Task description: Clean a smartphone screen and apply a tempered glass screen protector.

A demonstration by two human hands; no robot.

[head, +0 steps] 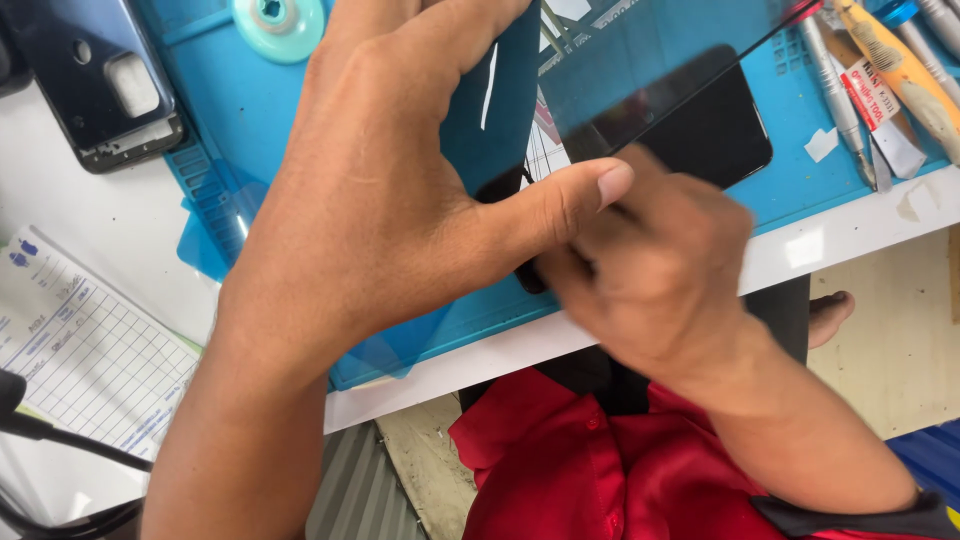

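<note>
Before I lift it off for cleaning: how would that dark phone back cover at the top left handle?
The phone back cover looks like a thin, hollow shell, so probably light and slightly flexible. Its glossy surface suggests it may be slippery. Lying flat on the white table, it should slide rather than roll.

My left hand (370, 200) hides most of the phone (500, 110); its lower end is out of sight. Right hand (660, 270) is motion-blurred, fingertips unreadable. Film (650, 60) runs off the top edge. Tools (880, 80) cut off at upper right.
</note>
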